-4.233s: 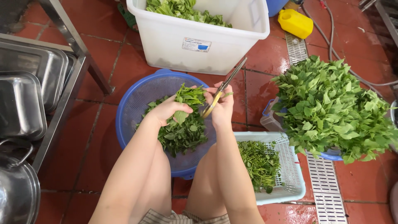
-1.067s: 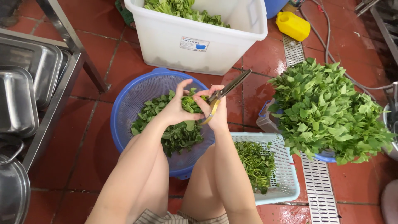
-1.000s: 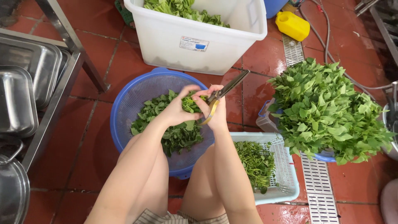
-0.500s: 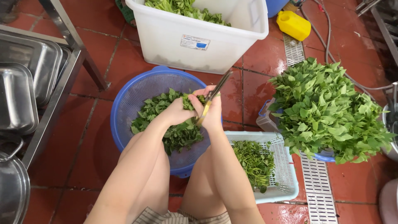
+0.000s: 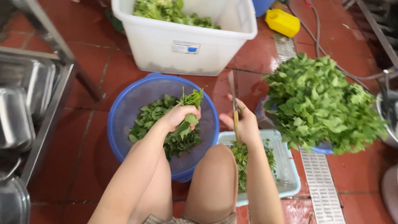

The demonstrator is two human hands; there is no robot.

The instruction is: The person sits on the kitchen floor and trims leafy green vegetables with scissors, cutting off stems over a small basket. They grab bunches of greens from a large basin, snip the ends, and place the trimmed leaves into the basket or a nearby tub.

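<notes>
Left hand (image 5: 179,117) clamps a bunch of greens (image 5: 187,108) over the blue colander (image 5: 124,103), so trimmings fall in; right hand (image 5: 242,123) grips scissors (image 5: 234,108) (blades upright), hands apart.

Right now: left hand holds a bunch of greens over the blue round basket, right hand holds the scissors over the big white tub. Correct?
One slip. The right hand holds the scissors over the small pale basket beside the knee, not over the big white tub, which stands farther off. The head view shows it. The left hand does hold a bunch of greens over the blue round basket.
</notes>
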